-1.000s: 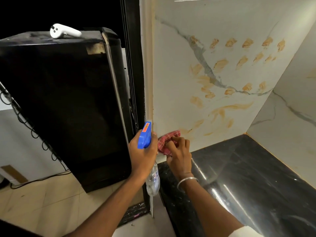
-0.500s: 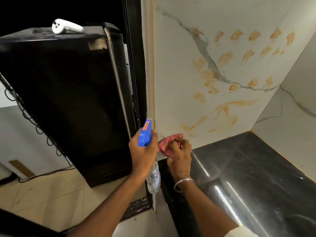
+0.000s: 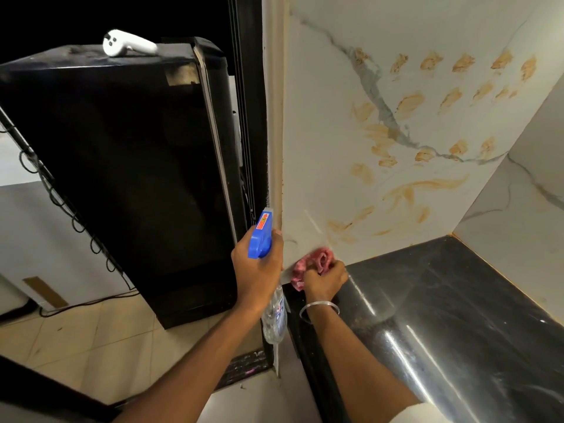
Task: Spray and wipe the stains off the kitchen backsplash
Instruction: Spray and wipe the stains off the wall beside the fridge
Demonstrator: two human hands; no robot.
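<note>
The white marble backsplash (image 3: 323, 154) carries several orange-brown stains (image 3: 412, 190), from a row of dabs near the top to smears just above the counter. My left hand (image 3: 254, 270) is shut on a clear spray bottle with a blue trigger head (image 3: 261, 236), held upright beside the wall's left edge. My right hand (image 3: 325, 280) grips a crumpled pink cloth (image 3: 317, 259) pressed against the lowest part of the backsplash, where it meets the counter. A silver bangle sits on that wrist.
A glossy black counter (image 3: 442, 315) runs right from the cloth to a second marble wall (image 3: 518, 215). A black fridge (image 3: 122, 178) stands left, with a white controller (image 3: 128, 44) on top and a cable on the tiled floor (image 3: 76, 331).
My right hand has shifted the cloth a little right and bunched it tighter at the base of the wall. A faint wet streak now shows above it. The spray bottle stays beside it.
</note>
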